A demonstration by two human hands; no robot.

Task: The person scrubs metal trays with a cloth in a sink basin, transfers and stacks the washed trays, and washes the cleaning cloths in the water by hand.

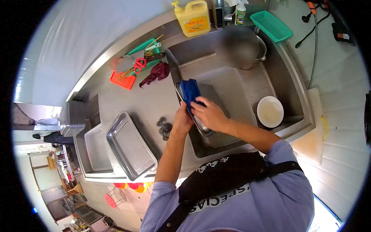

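Note:
Over the near left part of the sink, a metal tray [204,130] is held tilted, with a blue cloth [190,91] draped over its upper part. My left hand [182,118] grips the tray's left edge; its fingertips are partly hidden by tray and cloth. My right hand [209,113] has its fingers bent onto the blue cloth, gripping it against the tray. To the left, a second metal tray [132,145] lies on the steel counter [112,104]. Between that tray and my left hand sits a dark steel-wool scourer [165,128].
The sink [247,91] holds a white bowl [270,112] and a metal pot [262,48], partly blurred. Behind stand a yellow pump jug [193,21], a spray bottle [240,13] and a green tray [271,25]. Red scissors [139,65], a knife [154,57] and a maroon cloth [155,73] lie back left.

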